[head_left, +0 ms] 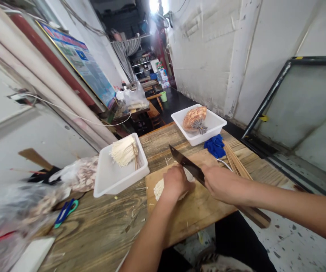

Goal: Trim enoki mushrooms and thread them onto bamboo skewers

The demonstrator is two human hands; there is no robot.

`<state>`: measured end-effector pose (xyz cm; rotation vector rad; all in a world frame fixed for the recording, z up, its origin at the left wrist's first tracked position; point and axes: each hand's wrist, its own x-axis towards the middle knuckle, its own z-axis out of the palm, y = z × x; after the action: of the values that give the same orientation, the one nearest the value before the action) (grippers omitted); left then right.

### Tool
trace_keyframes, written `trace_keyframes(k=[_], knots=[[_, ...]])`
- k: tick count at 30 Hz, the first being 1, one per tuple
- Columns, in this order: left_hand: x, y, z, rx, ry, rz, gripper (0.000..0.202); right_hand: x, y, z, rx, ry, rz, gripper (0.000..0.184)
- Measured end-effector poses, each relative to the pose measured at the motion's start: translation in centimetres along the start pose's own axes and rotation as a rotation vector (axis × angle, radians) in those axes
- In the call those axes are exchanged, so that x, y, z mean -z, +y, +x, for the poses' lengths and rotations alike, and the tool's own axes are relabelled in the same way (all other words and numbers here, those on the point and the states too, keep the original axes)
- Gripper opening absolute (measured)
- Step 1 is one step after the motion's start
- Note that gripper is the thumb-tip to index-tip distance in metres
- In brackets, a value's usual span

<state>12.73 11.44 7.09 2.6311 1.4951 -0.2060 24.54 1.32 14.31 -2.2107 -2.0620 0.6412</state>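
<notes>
My left hand (174,183) is closed over a bundle of white enoki mushrooms (159,189) on a wooden cutting board (199,209). My right hand (221,182) grips a cleaver (186,163), its dark blade angled up and left just beside my left hand's fingers. A white tray (106,177) to the left of the board holds skewered enoki mushrooms (123,151). At the table's far end, another white tray (214,121) holds skewered orange-brown food (194,118).
A blue cloth (215,145) and a pile of bamboo skewers (236,162) lie right of the board. Blue-green scissors (65,210) and plastic bags (78,174) sit on the wooden table's left. A glass door stands at right, a wall close at left.
</notes>
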Motion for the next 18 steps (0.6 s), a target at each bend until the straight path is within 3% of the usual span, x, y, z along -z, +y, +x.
trace_keyframes(k=[7,14,18], knots=[[-0.6,-0.3,0.2,-0.017,0.017,-0.006,0.058,-0.1,0.2,2.3,0.013,-0.009,0.036,0.03],[-0.6,-0.6,0.3,-0.038,0.003,-0.011,0.06,0.3,1.1,0.4,0.043,-0.014,0.062,0.027],[-0.5,-0.5,0.3,-0.017,-0.004,0.008,0.058,-0.3,1.2,1.4,0.032,-0.02,0.059,0.023]])
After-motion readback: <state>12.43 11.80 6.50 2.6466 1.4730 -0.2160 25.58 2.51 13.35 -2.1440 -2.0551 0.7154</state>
